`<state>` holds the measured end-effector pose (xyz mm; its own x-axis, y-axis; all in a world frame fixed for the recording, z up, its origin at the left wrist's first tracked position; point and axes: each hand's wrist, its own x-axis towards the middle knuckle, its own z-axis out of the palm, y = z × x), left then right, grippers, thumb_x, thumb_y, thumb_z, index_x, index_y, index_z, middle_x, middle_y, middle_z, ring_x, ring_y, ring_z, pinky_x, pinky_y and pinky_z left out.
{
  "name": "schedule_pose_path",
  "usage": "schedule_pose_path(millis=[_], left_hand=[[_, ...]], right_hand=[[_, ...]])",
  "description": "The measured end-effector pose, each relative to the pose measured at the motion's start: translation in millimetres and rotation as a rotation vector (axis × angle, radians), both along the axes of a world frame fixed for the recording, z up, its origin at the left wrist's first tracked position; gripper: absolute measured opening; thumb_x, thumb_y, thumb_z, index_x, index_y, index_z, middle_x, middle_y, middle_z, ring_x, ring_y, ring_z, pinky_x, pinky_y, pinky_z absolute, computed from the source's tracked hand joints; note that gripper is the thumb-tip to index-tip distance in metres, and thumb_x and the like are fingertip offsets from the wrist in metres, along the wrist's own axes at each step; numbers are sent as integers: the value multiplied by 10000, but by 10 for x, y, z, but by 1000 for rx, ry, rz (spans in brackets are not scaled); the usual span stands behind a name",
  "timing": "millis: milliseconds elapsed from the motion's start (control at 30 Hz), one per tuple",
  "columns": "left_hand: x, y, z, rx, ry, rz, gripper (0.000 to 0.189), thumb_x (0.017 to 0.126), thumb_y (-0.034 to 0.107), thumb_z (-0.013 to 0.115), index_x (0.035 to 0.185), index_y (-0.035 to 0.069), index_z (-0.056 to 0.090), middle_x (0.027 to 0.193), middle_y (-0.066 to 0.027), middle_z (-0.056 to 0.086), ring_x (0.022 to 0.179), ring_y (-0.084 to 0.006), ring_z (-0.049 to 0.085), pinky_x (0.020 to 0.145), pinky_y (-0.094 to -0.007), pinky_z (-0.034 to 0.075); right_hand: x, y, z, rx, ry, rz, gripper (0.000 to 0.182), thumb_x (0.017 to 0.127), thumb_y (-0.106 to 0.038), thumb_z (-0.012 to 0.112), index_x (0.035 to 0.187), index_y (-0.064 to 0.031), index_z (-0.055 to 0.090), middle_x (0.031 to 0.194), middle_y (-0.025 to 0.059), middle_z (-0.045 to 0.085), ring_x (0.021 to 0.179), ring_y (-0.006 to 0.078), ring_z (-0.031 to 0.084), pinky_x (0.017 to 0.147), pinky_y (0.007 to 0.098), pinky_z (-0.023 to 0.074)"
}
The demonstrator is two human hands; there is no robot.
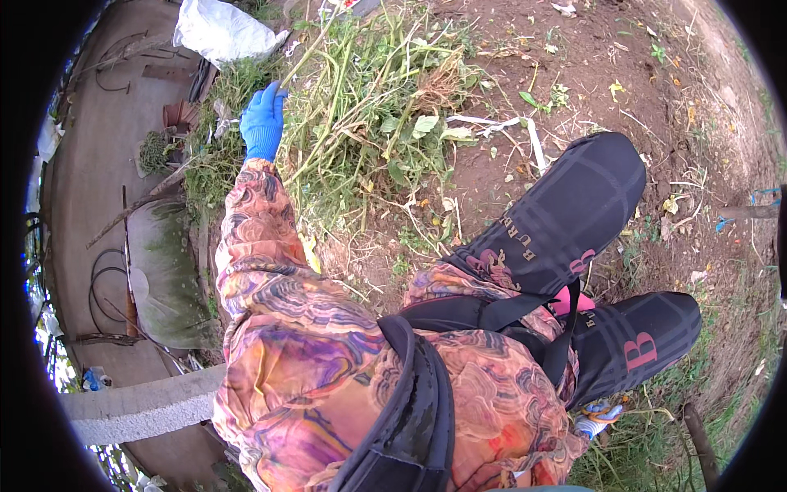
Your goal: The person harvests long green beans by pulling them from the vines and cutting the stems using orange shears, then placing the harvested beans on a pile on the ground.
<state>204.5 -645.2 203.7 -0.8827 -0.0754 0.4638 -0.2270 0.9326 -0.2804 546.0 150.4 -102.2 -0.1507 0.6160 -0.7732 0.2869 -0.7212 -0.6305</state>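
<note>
My left hand (263,120), in a blue knit glove, is stretched out to the upper left. Its fingers close on the end of a long green plant stalk (305,56), which slants over a heap of uprooted plants (369,117). Leaves, stems and a tuft of brown roots (439,83) show in that heap. Down at the lower right, my right hand (596,419) wears a glove with a striped cuff and grips orange-handled scissors (607,420). Their blades are hard to make out. Thin dry stems lie beside that hand.
A white sack (227,31) lies beyond the heap. White strips (532,138) cross the soil. Leftward are a concrete yard (86,166), a long wooden stick (144,200), a covered pile (166,277) and a concrete ledge (147,403). A wooden stake (701,446) stands at lower right.
</note>
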Motion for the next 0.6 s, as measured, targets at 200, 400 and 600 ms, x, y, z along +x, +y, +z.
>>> schedule_pose_path(millis=[200,400,600], left_hand=[[77,-154,-909,-162,-361,9,307,899,254,363,1141,113,491,1094,-120,535,957,-307,523,812,-388,418],[-574,-86,-413,252,-141,115,428,909,336,355,1159,20,499,1153,-169,522,1021,-322,509,866,-384,398],[-1663,2964,-470,560,-286,-692,394,919,240,394,1227,-1,442,1238,-142,463,1118,-238,449,948,-314,336]], right_hand=[[-211,198,617,110,-142,149,276,749,-279,616,950,-132,497,636,25,485,460,151,463,413,332,425],[252,105,778,-97,-389,406,271,707,-191,699,877,-31,563,558,46,493,450,167,505,419,348,492],[547,-14,643,303,-76,-221,333,730,-198,682,961,-6,538,615,43,510,482,162,522,433,329,516]])
